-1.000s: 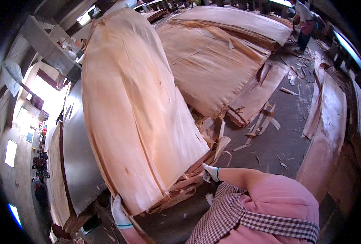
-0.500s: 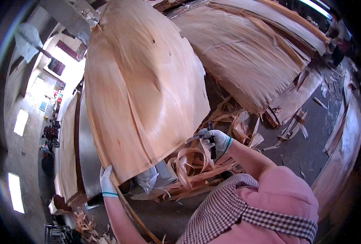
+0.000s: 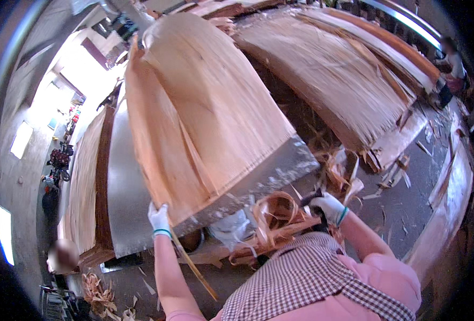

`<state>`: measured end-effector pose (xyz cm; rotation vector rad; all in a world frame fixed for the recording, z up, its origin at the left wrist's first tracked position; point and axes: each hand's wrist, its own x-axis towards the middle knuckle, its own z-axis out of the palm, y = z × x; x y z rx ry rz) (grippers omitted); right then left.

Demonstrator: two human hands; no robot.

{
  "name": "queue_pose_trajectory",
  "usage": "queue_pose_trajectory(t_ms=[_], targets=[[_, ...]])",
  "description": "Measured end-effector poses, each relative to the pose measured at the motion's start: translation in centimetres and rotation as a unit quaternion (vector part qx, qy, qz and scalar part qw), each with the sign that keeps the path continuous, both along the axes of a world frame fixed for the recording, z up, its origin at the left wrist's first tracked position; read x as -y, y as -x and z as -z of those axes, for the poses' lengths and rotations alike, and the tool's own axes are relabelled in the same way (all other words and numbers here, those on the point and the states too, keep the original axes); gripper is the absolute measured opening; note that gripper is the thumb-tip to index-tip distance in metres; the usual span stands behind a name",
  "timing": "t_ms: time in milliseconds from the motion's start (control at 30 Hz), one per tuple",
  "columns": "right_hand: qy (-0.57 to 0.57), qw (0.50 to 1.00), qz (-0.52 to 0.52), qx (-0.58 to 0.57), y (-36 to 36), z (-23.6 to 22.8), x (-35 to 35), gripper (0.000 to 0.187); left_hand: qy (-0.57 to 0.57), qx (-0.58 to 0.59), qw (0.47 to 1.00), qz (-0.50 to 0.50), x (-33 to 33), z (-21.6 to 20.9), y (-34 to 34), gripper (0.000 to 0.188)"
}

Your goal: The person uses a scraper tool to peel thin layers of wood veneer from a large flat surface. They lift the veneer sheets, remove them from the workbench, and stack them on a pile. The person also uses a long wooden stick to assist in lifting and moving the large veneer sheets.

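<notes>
A large pale sheet of wood veneer lies over a grey metal tabletop, with a long fold raised along its left part. My left hand, in a white glove with a green cuff, is closed on the sheet's near left corner. A thin strip of veneer hangs down beside that wrist. To the right, apart from the sheet, my gloved right hand grips a dark-handled tool; its working end is blurred. Curled veneer scraps lie between my hands, below the table edge.
Stacked veneer stands at the right, and another stack at the left. Scraps litter the floor at lower left. A clear plastic bag is under the table's near edge. Another person is at the far right.
My right hand has drawn away from the sheet's near edge, rightward and nearer to me, with the tool. The sheet now lies lower and farther back, baring the grey tabletop's near edge.
</notes>
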<state>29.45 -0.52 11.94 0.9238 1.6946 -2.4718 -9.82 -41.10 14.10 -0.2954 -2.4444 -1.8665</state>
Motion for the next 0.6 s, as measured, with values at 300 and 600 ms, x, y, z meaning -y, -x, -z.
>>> queue_pose_trajectory(t_ms=[300,600], targets=[[0.046,0.998,0.031,0.024,5.3,0.1,10.8,0.024,-0.026,0.029,0.999,-0.021,6.5,5.3,6.3,0.043],[0.109,0.983,0.149,0.004,19.7,6.7,8.0,0.014,-0.129,0.366,0.921,-0.011,14.1,6.9,7.4,0.033]])
